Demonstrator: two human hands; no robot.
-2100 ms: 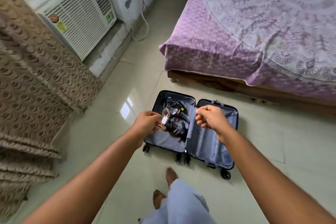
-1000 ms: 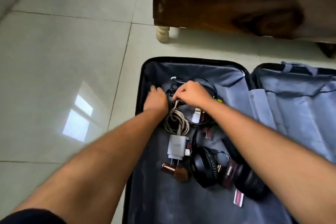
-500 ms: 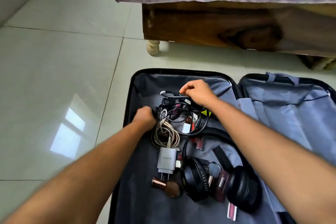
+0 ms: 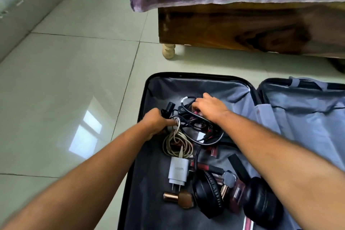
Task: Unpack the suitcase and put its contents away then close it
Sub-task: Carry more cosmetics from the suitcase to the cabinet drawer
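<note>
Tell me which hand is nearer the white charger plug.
Left. The left hand grips cables just above the beige coil leading to the white charger plug; the right hand reaches into the black cables farther up and right.

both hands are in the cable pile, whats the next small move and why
Probably lift the tangled black cables out together. The left hand grips one side and the right hand the other, while the white charger and headphones lie loose in the suitcase.

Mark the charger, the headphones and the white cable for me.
charger (image 4: 178,169): head view, on its white body.
headphones (image 4: 209,195): head view, on the left ear cup.
white cable (image 4: 177,144): head view, on the coiled loops.
</note>
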